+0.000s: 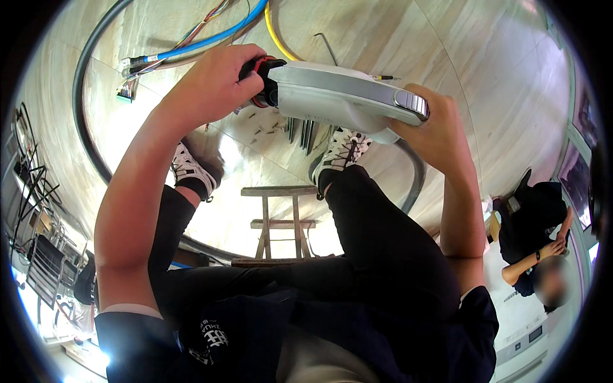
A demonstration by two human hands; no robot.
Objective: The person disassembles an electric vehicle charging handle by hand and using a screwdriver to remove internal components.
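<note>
A white-and-grey charging gun (338, 89) is held level above the floor between my hands. My left hand (225, 80) is closed on its black front end (271, 82), which has an orange-red ring, thumb and fingers pinching it from the left. At the other end my right hand (431, 124) wraps around the rear of the housing, beside a ribbed silver-grey button (408, 102). Some fingers of the right hand are hidden behind the housing. Under the gun, several dark metal rods (303, 135) lie on the floor next to small scattered pieces (263, 127).
A thick black cable (80, 108) curves along the left. Blue cable (211, 39), coloured wires with a connector (126, 92), and a yellow cable (276, 32) lie ahead. A hex key (327, 48) and screwdriver (384, 77) are beyond the gun. A wooden stool (279, 191) stands between my legs; another person (533, 223) sits right.
</note>
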